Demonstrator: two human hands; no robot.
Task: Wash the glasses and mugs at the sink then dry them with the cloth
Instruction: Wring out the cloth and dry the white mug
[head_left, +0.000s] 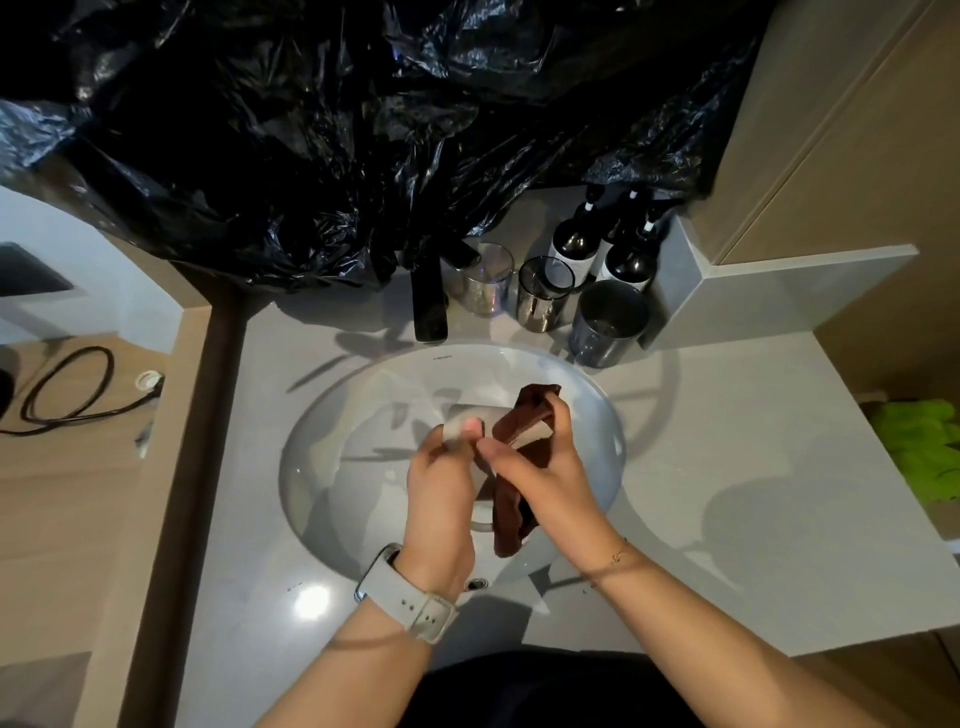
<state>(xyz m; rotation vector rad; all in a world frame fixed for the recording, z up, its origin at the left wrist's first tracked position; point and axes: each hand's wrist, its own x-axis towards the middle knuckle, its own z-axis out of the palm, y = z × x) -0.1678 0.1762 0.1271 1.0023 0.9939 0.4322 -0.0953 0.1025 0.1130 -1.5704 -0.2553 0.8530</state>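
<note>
Left hand (441, 480), nearest the lens, grips a clear drinking glass (470, 418) over the white oval sink basin (322, 447). Right hand (537, 470) clutches a dark brown drying cloth (519, 426) pressed against it. Risk: wet glass slipping from the fingers and striking the basin.

Over the sink (332, 431), my left hand (441, 483) grips a clear glass (470, 415) (tilted), my right hand (540, 467) holds the brown cloth (511, 514) against it.
</note>
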